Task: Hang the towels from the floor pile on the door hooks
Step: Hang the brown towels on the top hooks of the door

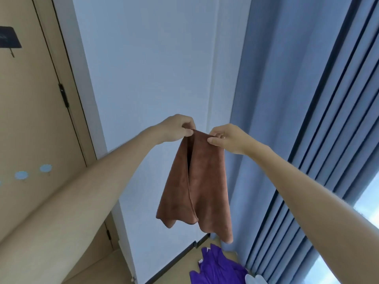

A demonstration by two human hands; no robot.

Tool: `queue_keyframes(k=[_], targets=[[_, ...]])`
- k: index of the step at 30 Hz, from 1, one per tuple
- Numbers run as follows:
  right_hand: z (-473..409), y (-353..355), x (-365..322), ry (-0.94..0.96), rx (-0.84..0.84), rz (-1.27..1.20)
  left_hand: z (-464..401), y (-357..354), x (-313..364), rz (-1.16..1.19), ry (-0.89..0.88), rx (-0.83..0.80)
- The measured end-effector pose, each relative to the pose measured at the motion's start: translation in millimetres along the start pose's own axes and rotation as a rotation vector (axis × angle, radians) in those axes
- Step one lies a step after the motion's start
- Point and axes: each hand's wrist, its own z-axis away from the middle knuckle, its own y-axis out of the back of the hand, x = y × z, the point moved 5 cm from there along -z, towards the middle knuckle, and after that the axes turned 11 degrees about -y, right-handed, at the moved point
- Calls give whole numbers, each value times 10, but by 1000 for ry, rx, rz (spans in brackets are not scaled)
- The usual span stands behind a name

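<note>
Brown towel (194,181) hangs mid-frame, pinched along its top edge by both hands: left hand (177,128) at 11 o'clock of it, right hand (227,138) at 1 o'clock, fingers curled tight on the cloth. Purple towel (217,267) lies on the floor at 6 o'clock. Beyond: door (30,119) at 9 o'clock with round hooks (46,168); blue curtain (307,119) at 3 o'clock.

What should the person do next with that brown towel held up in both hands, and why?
Probably swing it left toward the door. Both hands, left and right, pinch the top edge of the brown towel, which hangs free in front of the white wall, away from any hook. The round hooks sit on the door at the left, and a purple towel waits on the floor.
</note>
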Motion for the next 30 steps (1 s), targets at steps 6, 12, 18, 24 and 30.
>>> queue_keyframes(k=[6, 12, 18, 24, 30], targets=[[-34, -13, -259, 52, -6, -80, 334, 117, -122, 88, 111, 39], [-17, -324, -793, 195, -52, -92, 716, 253, -228, -150, 186, 45], [-74, -541, -1363, 270, -82, -106, 1306, 597, -359, 102, 335, 165], [23, -1041, -2138, 398, -173, -71, 2158, 1162, -458, -130, 369, 174], [337, -1700, -3240, 556, -319, 86, 3274, 1656, -603, -302, 548, 140]])
